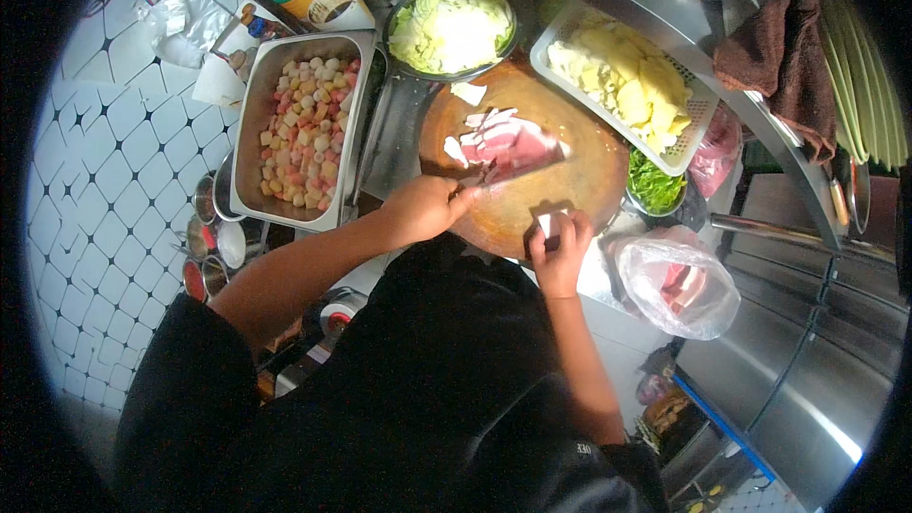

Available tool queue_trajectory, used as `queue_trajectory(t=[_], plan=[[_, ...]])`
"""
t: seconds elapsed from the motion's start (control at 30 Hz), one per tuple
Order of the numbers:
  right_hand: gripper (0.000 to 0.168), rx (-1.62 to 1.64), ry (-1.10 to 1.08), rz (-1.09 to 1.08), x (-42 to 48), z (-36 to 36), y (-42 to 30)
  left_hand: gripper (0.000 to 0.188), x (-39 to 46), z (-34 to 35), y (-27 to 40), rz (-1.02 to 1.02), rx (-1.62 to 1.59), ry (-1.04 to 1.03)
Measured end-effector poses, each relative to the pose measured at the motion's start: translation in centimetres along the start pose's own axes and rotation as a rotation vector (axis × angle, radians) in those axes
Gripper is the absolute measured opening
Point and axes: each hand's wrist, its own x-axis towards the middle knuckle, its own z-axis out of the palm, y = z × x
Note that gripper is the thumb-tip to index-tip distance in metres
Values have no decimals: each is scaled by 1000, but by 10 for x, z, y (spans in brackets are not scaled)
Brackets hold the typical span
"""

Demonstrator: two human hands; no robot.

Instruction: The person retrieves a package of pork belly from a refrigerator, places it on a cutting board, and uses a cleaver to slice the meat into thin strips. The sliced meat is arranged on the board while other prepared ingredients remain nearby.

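Note:
On the round wooden chopping board lies a pile of sliced raw meat with pale fat edges. My left hand is closed at the board's left front edge around the handle of a knife. Its blurred blade reaches along the near side of the slices. At the board's right front edge, my right hand holds a small piece of meat with white fat between thumb and fingers. A separate pale piece rests near the back of the board.
Left stands a deep steel pan of mixed cubes. Behind the board are a bowl of chopped cabbage and a white basket of yellow pieces. At right are a bowl of greens and a plastic bag with meat. A metal rail curves beyond.

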Motion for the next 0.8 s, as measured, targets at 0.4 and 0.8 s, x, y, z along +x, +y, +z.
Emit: queue_trajectory(t=[0.4, 0.8], plan=[[29, 0, -37, -79, 4, 24, -5, 53, -64, -29, 47, -68, -25, -118], [34, 56, -82, -41, 4, 23, 0, 53, -74, -42, 58, -219, 108, -330]])
